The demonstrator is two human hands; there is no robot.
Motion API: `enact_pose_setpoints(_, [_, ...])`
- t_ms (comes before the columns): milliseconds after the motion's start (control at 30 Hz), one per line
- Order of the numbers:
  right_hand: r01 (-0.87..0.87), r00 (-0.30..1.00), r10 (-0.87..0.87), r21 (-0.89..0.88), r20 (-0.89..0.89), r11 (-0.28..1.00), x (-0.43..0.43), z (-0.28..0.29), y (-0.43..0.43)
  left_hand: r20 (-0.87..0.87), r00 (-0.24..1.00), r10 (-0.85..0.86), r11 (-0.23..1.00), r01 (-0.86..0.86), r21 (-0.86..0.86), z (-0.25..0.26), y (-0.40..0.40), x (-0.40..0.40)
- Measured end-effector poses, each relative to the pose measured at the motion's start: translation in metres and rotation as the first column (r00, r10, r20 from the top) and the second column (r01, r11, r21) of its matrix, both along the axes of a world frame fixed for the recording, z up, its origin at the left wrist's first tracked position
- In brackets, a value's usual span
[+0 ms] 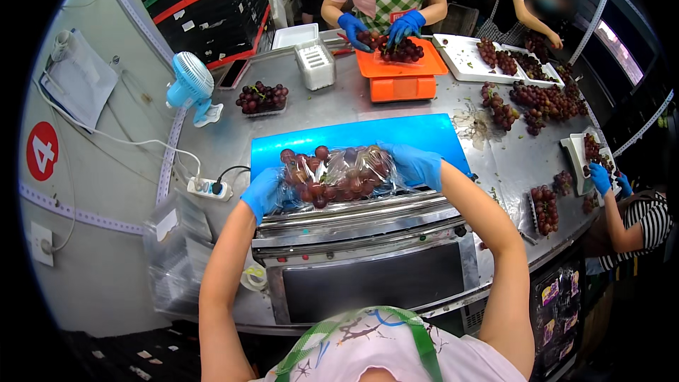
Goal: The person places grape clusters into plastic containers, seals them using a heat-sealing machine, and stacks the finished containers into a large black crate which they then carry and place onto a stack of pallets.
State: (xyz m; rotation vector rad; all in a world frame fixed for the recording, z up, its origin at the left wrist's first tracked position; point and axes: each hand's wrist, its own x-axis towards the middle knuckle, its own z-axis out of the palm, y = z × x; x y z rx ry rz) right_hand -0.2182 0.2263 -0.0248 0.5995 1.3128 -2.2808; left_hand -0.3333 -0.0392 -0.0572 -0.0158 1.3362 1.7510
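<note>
A tray of red grapes (317, 180) is between my gloved hands, over a film-wrapping machine (360, 223). Clear plastic film (366, 170) lies wrinkled across its right and middle part, while some grapes at the left look bare. My left hand (263, 193), in a blue glove, grips the left end. At the right end my right hand (416, 163), gloved too, holds the film and the pack's side; its fingertips are partly hidden. Behind the pack spreads the machine's blue surface (339, 130). The tray itself is mostly hidden by the grapes and film.
Across the metal table, a co-worker's gloved hands (406, 26) handle grapes on an orange scale (403, 90). A grape pack (262, 98), stacked clear trays (316, 66) and a blue fan (192, 85) stand left. Loose grapes (546, 101) lie right, near another co-worker's glove (600, 178). A power strip (209, 189) sits left.
</note>
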Motion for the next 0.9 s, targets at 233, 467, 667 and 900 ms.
enact_pose_setpoints(233, [0.032, 0.994, -0.014, 0.164, -0.109, 0.986, 0.054, 0.017, -0.021, -0.143, 0.99, 0.007, 1.0, -0.011, -0.027, 0.05, -0.013, 0.061])
enact_pose_setpoints(467, [0.114, 0.992, -0.083, 0.421, -0.09, 0.9, 0.139, 0.013, -0.066, -0.203, 0.977, -0.062, 0.99, 0.086, 0.113, 0.039, -0.066, 0.142])
enact_pose_setpoints(667, [-0.054, 0.998, 0.052, 0.635, 0.022, 0.771, 0.171, -0.012, -0.088, -0.485, 0.87, 0.095, 0.994, -0.111, -0.004, -0.03, -0.096, 0.199])
enact_pose_setpoints(900, [0.207, 0.978, -0.207, 0.202, -0.024, 0.957, 0.184, -0.021, -0.125, 0.159, 0.953, 0.256, 0.66, -0.293, 0.692, -0.032, -0.075, 0.213])
